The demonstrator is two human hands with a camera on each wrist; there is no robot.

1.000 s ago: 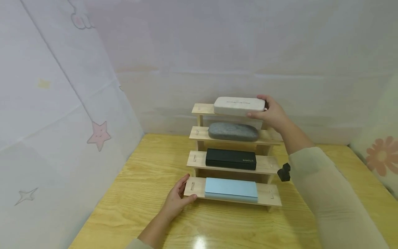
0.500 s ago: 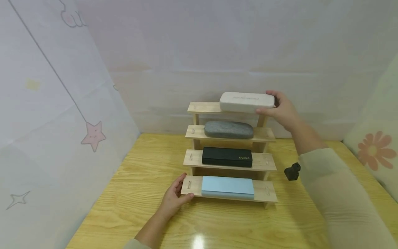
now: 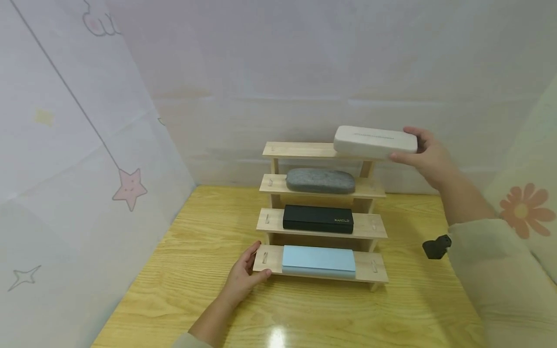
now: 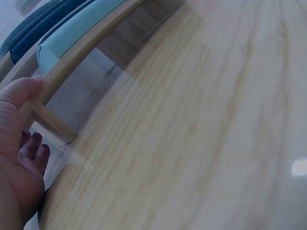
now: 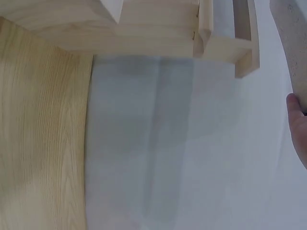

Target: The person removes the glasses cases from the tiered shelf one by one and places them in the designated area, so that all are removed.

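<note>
My right hand grips the right end of a white glasses case, thumb in front and fingers behind. The case is raised at the right end of the top step of a four-tier wooden display rack, overlapping that step in the head view. Only the thumb side of this hand and part of the case enter the right wrist view. My left hand holds the left end of the lowest step, its thumb at the front edge. Lower down the rack lie a grey glasses case, a black one and a light blue one.
The rack stands on a yellow wood-grain table. A pale cloth backdrop rises behind, with printed cloth sides at left and right. Beside the right sleeve shows a small black object.
My right hand has lifted the white glasses case and carried it rightward along the top step. The left hand keeps its hold on the rack; the view shifted slightly.
</note>
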